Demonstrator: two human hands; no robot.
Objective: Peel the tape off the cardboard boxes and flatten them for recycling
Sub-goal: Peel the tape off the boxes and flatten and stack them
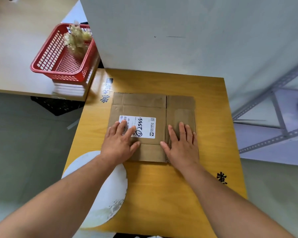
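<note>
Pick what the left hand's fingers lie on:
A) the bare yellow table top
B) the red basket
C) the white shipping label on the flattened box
C: the left hand lies flat on the cardboard box, with straight fingers covering part of the white label.

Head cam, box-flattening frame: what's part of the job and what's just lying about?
Job: flattened cardboard box, its white shipping label, left hand and right hand pressing flat on it, yellow table under it.

Lying about: red basket holding a pale crumpled wad (maybe peeled tape, unclear), white round board, black crate, metal shelving.
</note>
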